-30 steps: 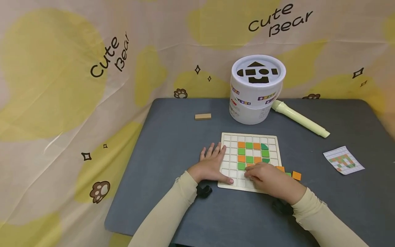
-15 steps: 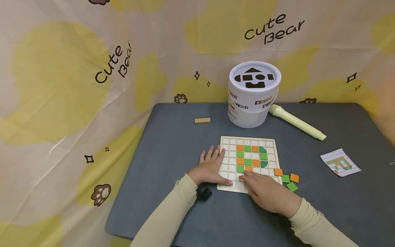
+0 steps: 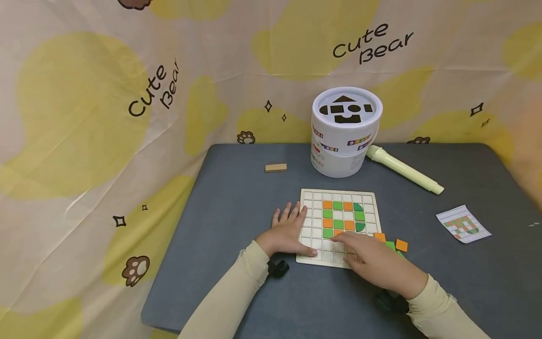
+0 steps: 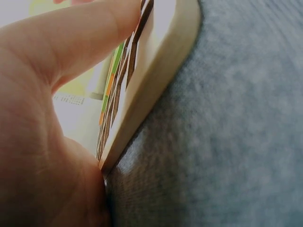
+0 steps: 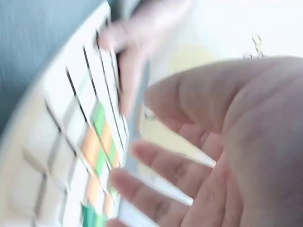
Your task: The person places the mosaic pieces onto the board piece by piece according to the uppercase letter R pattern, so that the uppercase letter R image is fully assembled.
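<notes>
A pale wooden grid board (image 3: 312, 223) lies on the table, with orange, green and dark-green pieces set in its cells. My left hand (image 3: 284, 236) is spread along the board's left edge, its thumb resting on the near-left corner; the left wrist view shows that thumb over the rim (image 4: 154, 90). Above the board's near right part is my right hand (image 3: 377, 259). Its fingertips are close to an orange tile (image 3: 338, 232) in the lowest filled row, which they partly hide. In the right wrist view the right fingers (image 5: 156, 163) are loosely extended and hold nothing.
Loose orange (image 3: 401, 245) and green (image 3: 390, 245) tiles lie at the board's right edge. A printed pattern card (image 3: 464, 224) is further right. Behind stand a white bucket (image 3: 345, 141) with a shape-hole lid, a pale-yellow tube (image 3: 404, 170) and a small wooden block (image 3: 275, 168).
My right fingers were bunched at the lowest-row orange tile; the hand has since shifted slightly right and its thumb has spread from the fingers. My left hand stays put. The head view has tilted up.
</notes>
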Demonstrator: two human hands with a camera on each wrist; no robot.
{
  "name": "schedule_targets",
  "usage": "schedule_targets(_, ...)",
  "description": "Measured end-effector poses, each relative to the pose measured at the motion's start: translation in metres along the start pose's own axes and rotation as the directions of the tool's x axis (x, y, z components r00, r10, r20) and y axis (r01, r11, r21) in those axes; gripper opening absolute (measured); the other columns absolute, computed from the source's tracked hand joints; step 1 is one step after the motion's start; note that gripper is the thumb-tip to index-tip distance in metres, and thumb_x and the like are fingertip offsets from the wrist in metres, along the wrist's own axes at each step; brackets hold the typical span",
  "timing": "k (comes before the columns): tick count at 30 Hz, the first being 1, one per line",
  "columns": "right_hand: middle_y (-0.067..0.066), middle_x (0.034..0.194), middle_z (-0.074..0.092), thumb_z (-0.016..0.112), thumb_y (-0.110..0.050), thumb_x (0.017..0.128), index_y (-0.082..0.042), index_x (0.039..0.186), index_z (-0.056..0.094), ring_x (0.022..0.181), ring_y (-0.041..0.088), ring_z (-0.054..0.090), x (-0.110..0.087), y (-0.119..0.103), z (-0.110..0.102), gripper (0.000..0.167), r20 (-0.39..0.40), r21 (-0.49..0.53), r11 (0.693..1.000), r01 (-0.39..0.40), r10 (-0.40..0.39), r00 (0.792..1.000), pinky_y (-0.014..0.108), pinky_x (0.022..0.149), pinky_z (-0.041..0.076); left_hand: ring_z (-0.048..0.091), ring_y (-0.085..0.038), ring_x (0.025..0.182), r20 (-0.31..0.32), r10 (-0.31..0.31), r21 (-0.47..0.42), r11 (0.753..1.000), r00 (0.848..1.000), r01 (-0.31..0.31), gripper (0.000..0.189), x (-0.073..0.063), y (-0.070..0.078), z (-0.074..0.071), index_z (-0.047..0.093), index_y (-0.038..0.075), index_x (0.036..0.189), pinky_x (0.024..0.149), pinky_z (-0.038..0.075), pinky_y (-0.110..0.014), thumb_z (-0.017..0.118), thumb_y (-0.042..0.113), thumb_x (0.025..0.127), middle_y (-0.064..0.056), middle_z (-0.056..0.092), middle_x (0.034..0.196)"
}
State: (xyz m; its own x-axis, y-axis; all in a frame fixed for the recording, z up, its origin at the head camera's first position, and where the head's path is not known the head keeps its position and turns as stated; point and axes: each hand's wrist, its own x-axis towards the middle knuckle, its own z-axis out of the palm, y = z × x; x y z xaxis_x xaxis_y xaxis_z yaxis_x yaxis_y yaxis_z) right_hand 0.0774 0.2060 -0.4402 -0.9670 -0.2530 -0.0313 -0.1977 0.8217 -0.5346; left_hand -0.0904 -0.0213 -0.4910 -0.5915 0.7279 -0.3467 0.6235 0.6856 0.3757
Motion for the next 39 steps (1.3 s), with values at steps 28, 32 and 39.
schedule_targets(28, 0.008, 0.097, 0.079, 0.083, -0.014, 0.080, -0.005, 0.105, 0.083, 0.078, 0.027, 0.067, -0.021, 0.058, 0.000, 0.027, -0.378, -0.301, 0.937, -0.178, 0.054, 0.924, 0.045, 0.059, 0.051, -0.019, -0.029, 0.161, 0.011, 0.000, -0.049, 0.999, 1.000, 0.000, 0.138, 0.003, -0.006, 0.005, -0.003, 0.018, 0.173, 0.123, -0.012, -0.061, 0.077, 0.078, 0.077, -0.005, -0.014, 0.178)
schedule_targets(32, 0.001, 0.095, 0.080, 0.084, -0.014, 0.082, -0.012, 0.101, 0.084, 0.077, 0.022, 0.065, -0.016, 0.049, 0.002, 0.019, -0.383, -0.245, 0.963, -0.115, 0.013, 0.924, 0.043, 0.062, 0.051, -0.017, -0.030, 0.162, 0.005, 0.016, -0.034, 0.999, 1.000, -0.016, 0.138, 0.002, -0.001, 0.000, -0.002, 0.017, 0.173, 0.124, -0.009, -0.061, 0.077, 0.078, 0.077, -0.006, -0.011, 0.178)
schedule_targets(39, -0.005, 0.092, 0.078, 0.087, -0.013, 0.085, -0.017, 0.096, 0.084, 0.081, 0.018, 0.067, 0.003, 0.030, 0.018, 0.012, -0.318, -0.216, 0.976, 0.010, -0.080, 0.945, 0.043, 0.071, 0.056, -0.016, -0.031, 0.162, 0.001, 0.029, -0.022, 0.999, 1.000, -0.029, 0.137, -0.004, -0.001, -0.002, -0.001, 0.016, 0.173, 0.124, -0.007, -0.062, 0.076, 0.079, 0.078, -0.008, -0.010, 0.178)
